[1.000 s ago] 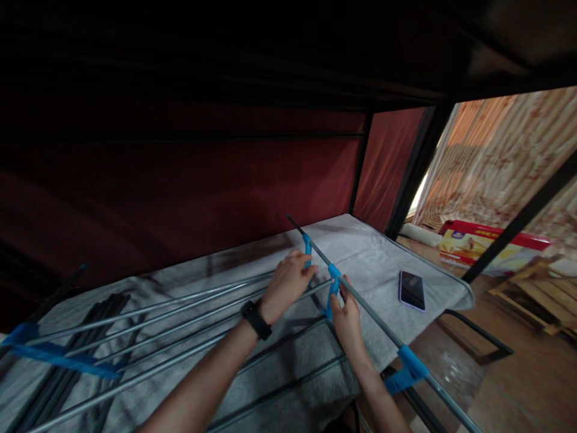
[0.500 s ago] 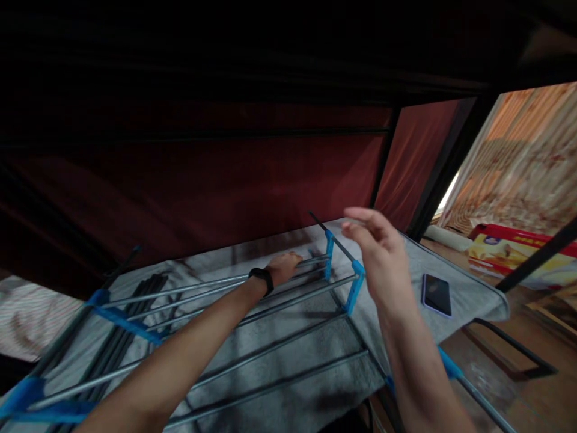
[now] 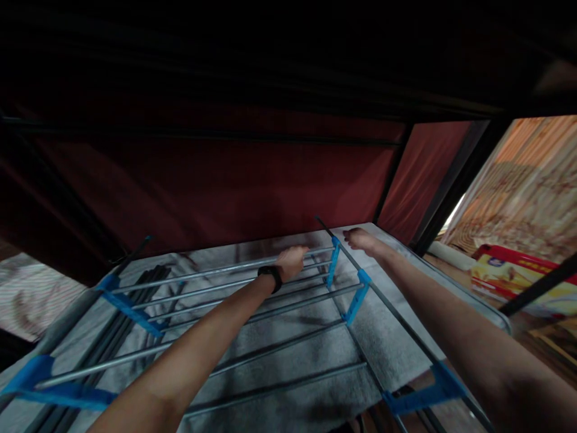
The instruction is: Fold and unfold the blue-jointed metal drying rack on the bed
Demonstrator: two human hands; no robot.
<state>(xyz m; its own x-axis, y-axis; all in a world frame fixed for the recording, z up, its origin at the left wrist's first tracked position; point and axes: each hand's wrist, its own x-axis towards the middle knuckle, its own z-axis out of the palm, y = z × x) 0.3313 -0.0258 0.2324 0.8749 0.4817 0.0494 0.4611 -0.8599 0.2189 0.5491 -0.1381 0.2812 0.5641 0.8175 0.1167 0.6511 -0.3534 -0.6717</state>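
Observation:
A rack of thin metal tubes (image 3: 288,310) with blue plastic connectors (image 3: 356,300) lies across the pale cloth. My left hand (image 3: 292,262), a black band on its wrist, is closed around the rack's far tubes, short of their right end. Just right of the far right connector (image 3: 334,264) is my right hand (image 3: 360,239), its fingers curled in beside the long side tube (image 3: 396,316). What those fingers hold, if anything, I cannot make out. Nearer me, the right forearm passes over the side tube and another blue connector (image 3: 428,388).
Several loose dark tubes (image 3: 101,337) lie under the rack's left end. A dark frame with red panels (image 3: 252,186) rises behind the cloth-covered surface (image 3: 311,376). On the floor at right are a red and yellow box (image 3: 509,273) and wooden pieces (image 3: 559,337).
My right hand has come down from above the rack to beside the far right connector, its fingers curling in. The phone is now hidden behind my right arm. My left hand stays on the tubes.

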